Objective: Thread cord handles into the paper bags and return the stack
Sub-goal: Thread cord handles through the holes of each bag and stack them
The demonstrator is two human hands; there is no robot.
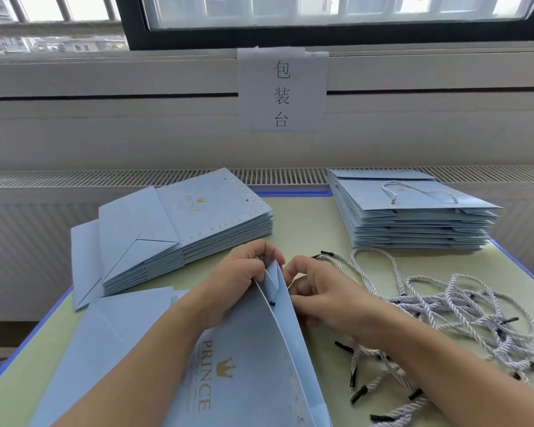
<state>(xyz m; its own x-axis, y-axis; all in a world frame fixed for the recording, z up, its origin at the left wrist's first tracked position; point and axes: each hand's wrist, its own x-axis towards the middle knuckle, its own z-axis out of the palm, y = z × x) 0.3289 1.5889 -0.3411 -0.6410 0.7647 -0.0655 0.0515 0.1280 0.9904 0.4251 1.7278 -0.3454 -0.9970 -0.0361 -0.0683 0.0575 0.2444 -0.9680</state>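
At the table's (318, 208) near edge the light, crease-prone bag (259, 349) stands open, left hand (241, 272) pinching its top rim, right hand (318, 291) curled at the outer wall, apparently feeding limp cord, best held by its stiff tip.

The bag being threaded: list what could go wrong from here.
1. The left hand pinches the open bag at its top corner; pulling hard could crease or tear the paper there.
2. The right hand works beside the cord pile, which looks tangled; the next cord may drag others along.
3. The dark cord tip barely shows at the hole and might slip back out.
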